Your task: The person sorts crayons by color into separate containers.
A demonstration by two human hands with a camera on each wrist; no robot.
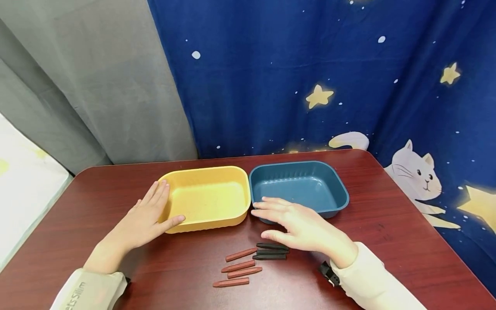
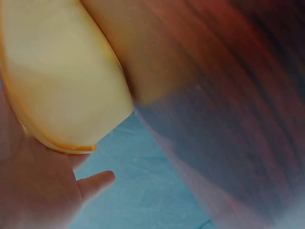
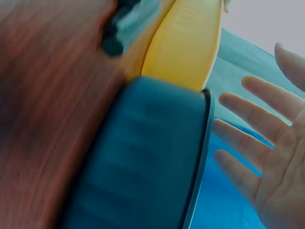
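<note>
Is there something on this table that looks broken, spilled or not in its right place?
Nothing stands out. The yellow bin and blue bin stand upright side by side, without visible damage. The reddish crayons and black crayons lie loose on the table, at slightly different angles, but they look whole.

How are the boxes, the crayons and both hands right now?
Yellow box: upright, open-topped, no crayons showing inside.
Blue box: upright, open-topped, no crayons showing inside.
Four red crayons: lying on the table, loosely spread.
Three black crayons: lying close together on the table.
Left hand: fingers straight, over the yellow box's left end.
Right hand: fingers spread, holding nothing.
</note>
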